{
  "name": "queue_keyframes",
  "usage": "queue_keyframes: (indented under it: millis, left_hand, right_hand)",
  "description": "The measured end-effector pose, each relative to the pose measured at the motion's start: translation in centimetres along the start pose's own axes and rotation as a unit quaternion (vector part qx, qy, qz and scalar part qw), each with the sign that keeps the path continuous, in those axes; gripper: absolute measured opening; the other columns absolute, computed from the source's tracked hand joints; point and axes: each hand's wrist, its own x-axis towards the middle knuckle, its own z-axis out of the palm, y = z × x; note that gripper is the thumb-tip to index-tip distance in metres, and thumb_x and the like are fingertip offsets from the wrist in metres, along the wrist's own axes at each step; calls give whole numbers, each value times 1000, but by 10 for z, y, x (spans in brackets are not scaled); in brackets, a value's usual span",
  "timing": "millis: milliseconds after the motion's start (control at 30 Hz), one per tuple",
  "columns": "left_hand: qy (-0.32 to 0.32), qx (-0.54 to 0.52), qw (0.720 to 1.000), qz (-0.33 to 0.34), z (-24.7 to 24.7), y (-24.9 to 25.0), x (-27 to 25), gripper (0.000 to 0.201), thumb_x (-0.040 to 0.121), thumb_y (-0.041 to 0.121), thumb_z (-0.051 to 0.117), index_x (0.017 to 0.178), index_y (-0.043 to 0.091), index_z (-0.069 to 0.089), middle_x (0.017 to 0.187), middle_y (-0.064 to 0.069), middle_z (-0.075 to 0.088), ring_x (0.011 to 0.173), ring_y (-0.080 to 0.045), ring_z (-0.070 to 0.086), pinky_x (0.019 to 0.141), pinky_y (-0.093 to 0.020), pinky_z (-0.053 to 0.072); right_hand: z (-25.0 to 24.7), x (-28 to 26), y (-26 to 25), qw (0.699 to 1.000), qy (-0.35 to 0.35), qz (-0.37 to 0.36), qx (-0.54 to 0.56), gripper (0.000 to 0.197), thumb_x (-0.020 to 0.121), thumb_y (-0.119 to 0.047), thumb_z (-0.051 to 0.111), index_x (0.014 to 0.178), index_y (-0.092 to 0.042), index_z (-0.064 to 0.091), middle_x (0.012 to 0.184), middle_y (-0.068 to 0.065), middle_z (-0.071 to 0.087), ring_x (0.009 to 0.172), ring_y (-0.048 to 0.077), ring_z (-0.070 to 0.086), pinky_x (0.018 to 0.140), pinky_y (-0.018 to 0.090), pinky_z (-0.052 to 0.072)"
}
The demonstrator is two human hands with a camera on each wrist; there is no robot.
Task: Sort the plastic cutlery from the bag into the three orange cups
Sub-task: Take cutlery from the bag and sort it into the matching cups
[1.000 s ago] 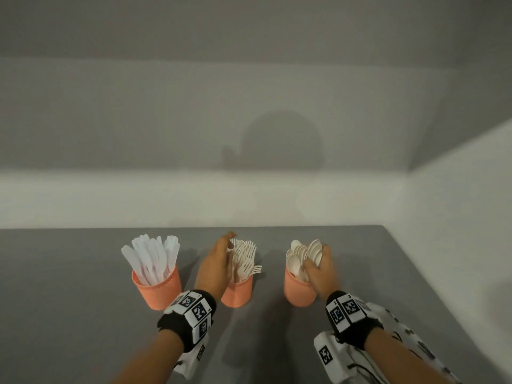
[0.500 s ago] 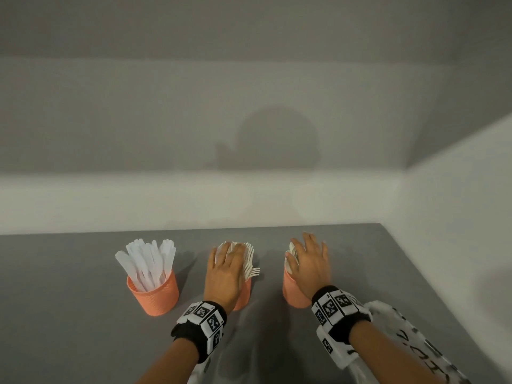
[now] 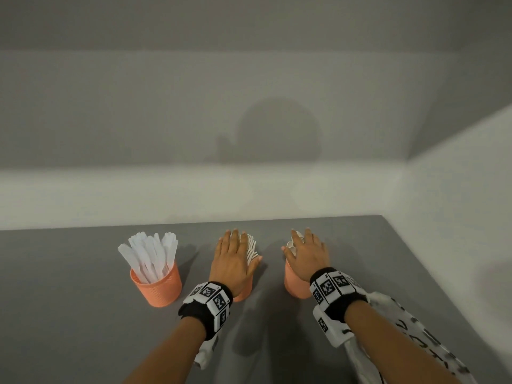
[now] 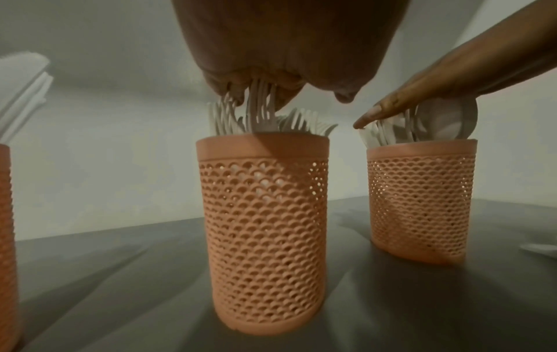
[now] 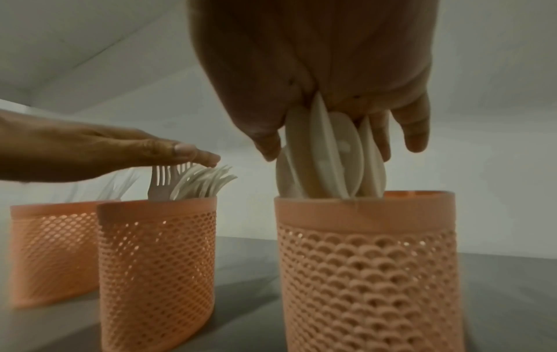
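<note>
**Flat palms on two filled cups**

Nearest you, the crumpled white printed plastic bag (image 3: 410,328) lies on the grey tabletop (image 3: 69,314) under your right forearm. Your left hand (image 3: 232,261) lies flat, fingers straight, on the white plastic forks (image 4: 259,119) in the middle orange perforated cup (image 4: 262,233). Your right hand (image 3: 307,253) presses likewise, fingers spread, on the white plastic spoons (image 5: 325,159) in the right orange perforated cup (image 5: 367,269). Left of both, untouched, the third orange perforated cup (image 3: 158,286) holds upright white plastic knives (image 3: 149,253).
</note>
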Motion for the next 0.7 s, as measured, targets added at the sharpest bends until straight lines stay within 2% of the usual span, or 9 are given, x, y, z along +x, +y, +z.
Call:
queue_keyframes:
  millis: [167, 233, 300, 367, 433, 500, 567, 633, 700]
  left_hand:
    - [22, -30, 999, 2, -16, 9, -9, 115, 55, 78, -32, 150, 19, -5, 158, -12, -12, 145, -27, -14, 114, -41, -13]
    - [41, -69, 997, 22, -26, 17, -13, 111, 57, 81, -27, 149, 21, -8, 157, -10, -17, 145, -24, -17, 112, -38, -14]
    - [54, -137, 988, 56, -36, 30, -16, 107, 62, 84, -16, 149, 22, -6, 158, -8, -14, 146, -22, -13, 114, -33, -8]
    - [52, -208, 972, 97, -44, 50, -19, 90, 79, 76, 8, 150, 22, -1, 159, -6, -8, 147, -20, -5, 116, -31, 1]
    - [44, -277, 951, 128, -48, 69, -20, 68, 93, 53, 31, 149, 19, 12, 158, -8, 6, 146, -21, 11, 117, -32, 14]
    - [47, -337, 928, 153, -44, 89, -22, 50, 95, 33, 43, 141, 14, 32, 146, -12, 33, 133, -26, 37, 109, -33, 31]
    - [39, -378, 910, 164, -37, 113, -27, 34, 93, 17, 48, 127, 11, 48, 128, -11, 51, 112, -24, 53, 98, -34, 43]
    - [16, -397, 902, 167, -26, 136, -34, 25, 90, 9, 51, 114, 9, 57, 115, -10, 57, 96, -20, 55, 92, -33, 46]
    - [-23, -394, 903, 170, -13, 157, -41, 19, 88, 10, 55, 105, 9, 63, 108, -8, 54, 91, -18, 52, 94, -33, 44]
  right_hand:
    - [-18, -8, 1, 994, -11, 41, 98, 65, 96, -51, 28, 150, -21, 8, 158, 17, 5, 147, 29, 1, 116, 51, 4]
    - [-28, -15, 8, 990, 5, 51, 130, 65, 96, -48, 32, 150, -20, 12, 157, 15, 12, 146, 28, 6, 117, 49, 8]
    - [-39, -22, 18, 986, 21, 53, 155, 62, 95, -44, 39, 148, -17, 22, 153, 14, 25, 143, 27, 19, 116, 44, 18]
    - [-50, -32, 29, 970, 47, 58, 230, 52, 94, -37, 45, 140, -14, 37, 145, 12, 39, 135, 28, 36, 111, 38, 29]
    - [-62, -45, 41, 952, 61, 66, 292, 38, 93, -28, 50, 127, -11, 51, 132, 13, 52, 122, 28, 49, 101, 33, 37]
    - [-68, -60, 58, 947, 69, 85, 301, 14, 93, -22, 51, 95, -14, 61, 109, 16, 62, 104, 28, 57, 84, 28, 43]
    - [-67, -77, 83, 946, 87, 111, 290, 27, 92, -19, 52, 66, -22, 47, 90, 17, 65, 91, 29, 60, 76, 29, 43]
    - [-60, -97, 107, 948, 67, 148, 273, 34, 90, -15, 51, 59, -21, 41, 75, 12, 63, 83, 29, 61, 71, 30, 42]
    - [-48, -120, 125, 957, 2, 179, 226, 35, 89, -13, 50, 55, -18, 43, 70, 9, 59, 74, 23, 58, 59, 25, 39]
